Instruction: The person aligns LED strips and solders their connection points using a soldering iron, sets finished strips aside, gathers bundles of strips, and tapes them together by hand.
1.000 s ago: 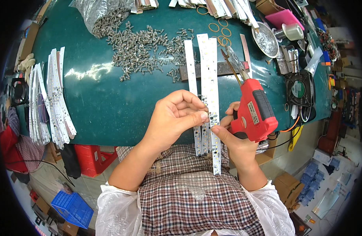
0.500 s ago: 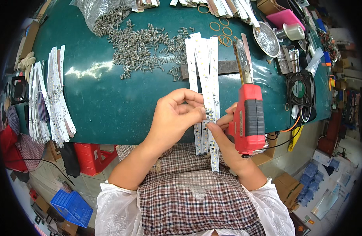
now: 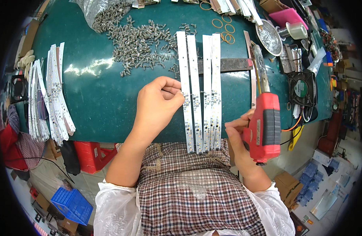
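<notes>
Several white LED circuit strips (image 3: 195, 90) stand side by side in front of me, their lower ends reaching over the table's near edge. My left hand (image 3: 157, 108) is at the left of them, thumb and forefinger pinched together at the edge of the leftmost strip. Whether those fingertips hold that strip or a small part, I cannot make out. In my right hand (image 3: 242, 135) is a red soldering gun (image 3: 266, 126) with a black ribbed grip, its metal barrel pointing away from me. The right thumb and forefinger come together just right of the strips, apart from them.
A heap of small metal parts (image 3: 139, 43) lies beyond the strips, by a plastic bag (image 3: 84, 13). A dark bar (image 3: 236, 65) crosses behind them. Rubber bands (image 3: 229, 28), a dish (image 3: 269, 37), a solder spool (image 3: 297, 31) and a fan (image 3: 302, 88) are right; more strips (image 3: 55, 94) left.
The strips, overlapping between both hands before, are now spread side by side. My left hand has moved left, and my right hand has moved right with the soldering gun.
</notes>
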A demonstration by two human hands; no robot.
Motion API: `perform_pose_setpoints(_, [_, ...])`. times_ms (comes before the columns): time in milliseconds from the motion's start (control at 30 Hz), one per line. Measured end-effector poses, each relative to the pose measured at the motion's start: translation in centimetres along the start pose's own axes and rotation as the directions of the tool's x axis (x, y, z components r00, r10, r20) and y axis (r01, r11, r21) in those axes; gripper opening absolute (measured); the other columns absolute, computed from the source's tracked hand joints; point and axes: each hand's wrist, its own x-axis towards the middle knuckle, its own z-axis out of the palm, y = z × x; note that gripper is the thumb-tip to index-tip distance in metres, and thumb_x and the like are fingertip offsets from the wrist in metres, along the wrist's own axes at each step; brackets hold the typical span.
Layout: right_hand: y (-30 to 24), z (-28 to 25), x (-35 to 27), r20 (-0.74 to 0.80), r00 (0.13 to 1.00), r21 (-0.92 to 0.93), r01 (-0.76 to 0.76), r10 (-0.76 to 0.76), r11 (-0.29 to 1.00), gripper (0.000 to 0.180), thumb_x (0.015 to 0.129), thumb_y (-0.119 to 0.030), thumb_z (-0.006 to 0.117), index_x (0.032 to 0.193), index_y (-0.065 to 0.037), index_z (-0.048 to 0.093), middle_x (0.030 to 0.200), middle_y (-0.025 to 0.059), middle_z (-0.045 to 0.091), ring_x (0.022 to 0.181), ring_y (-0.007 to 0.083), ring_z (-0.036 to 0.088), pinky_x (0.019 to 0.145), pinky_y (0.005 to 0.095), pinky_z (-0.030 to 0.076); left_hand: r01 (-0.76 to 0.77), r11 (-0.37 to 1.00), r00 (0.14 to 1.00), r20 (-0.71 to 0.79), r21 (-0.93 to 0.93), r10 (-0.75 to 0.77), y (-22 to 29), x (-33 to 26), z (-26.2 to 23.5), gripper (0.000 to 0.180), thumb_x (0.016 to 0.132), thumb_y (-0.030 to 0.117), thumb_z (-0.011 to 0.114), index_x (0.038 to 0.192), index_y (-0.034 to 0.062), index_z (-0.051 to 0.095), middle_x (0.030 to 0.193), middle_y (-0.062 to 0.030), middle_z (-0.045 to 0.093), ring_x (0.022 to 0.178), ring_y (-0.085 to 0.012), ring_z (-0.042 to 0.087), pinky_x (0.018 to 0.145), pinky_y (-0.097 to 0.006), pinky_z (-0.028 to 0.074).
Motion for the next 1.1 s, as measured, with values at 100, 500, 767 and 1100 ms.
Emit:
perform_pose_setpoints(100, [-0.6, -0.4, -0.8, -0.009, 0.997, 0.031, -0.079, 0.079, 0.996, 0.042, 0.075, 0.012, 0.071, 0.110, 0.000, 0.050, 0.090, 0.0085, 0.062, 0.077, 0.0154, 0.060, 0.066, 0.0268, 0.052, -0.044, 0.995, 0.998, -0.037, 0.091, 0.047, -0.1, -0.1, 0.4, 0.021, 0.081, -0.003, 0.064, 0.102, -0.0076, 0.062, 0.088, -0.0082, 0.066, 0.074, -0.0103, 0.065, 0.068, -0.023, 0.054])
perform_pose_setpoints(500, [-0.1, -2.3, -5.5, 0.199, 0.956, -0.070, -0.207, 0.217, 0.976, 0.031, 0.070, 0.004, 0.072, 0.099, 0.003, 0.063, 0.092, 0.0155, 0.060, 0.077, 0.0295, 0.062, 0.067, 0.0358, 0.050, -0.152, 0.966, 0.988, 0.001, 0.210, 0.155, 0.1, -0.6, 0.3, 0.022, 0.084, -0.005, 0.063, 0.106, -0.0020, 0.065, 0.093, -0.0074, 0.066, 0.075, -0.0119, 0.068, 0.068, -0.023, 0.054])
perform_pose_setpoints(767, [0.6, -1.3, -5.1, 0.285, 0.931, -0.073, -0.218, 0.230, 0.973, 0.024, 0.072, 0.005, 0.069, 0.095, 0.002, 0.063, 0.084, 0.0125, 0.061, 0.067, 0.0248, 0.061, 0.059, 0.0320, 0.048, -0.190, 0.952, 0.979, -0.019, 0.241, 0.201, 0.2, -0.7, 0.3, 0.020, 0.085, -0.005, 0.063, 0.103, -0.0021, 0.068, 0.100, -0.0081, 0.067, 0.070, -0.0096, 0.066, 0.062, -0.022, 0.052])
perform_pose_setpoints(1100, [0.7, -0.8, -4.8, 0.287, 0.920, -0.050, -0.264, 0.267, 0.963, 0.023, 0.070, 0.005, 0.070, 0.091, 0.002, 0.063, 0.081, 0.0125, 0.060, 0.066, 0.0268, 0.059, 0.058, 0.0337, 0.047, -0.230, 0.936, 0.968, -0.040, 0.266, 0.249, 0.1, -0.7, 0.4, 0.017, 0.084, -0.004, 0.065, 0.100, -0.0003, 0.070, 0.095, -0.0066, 0.067, 0.064, -0.0078, 0.063, 0.059, -0.022, 0.049])
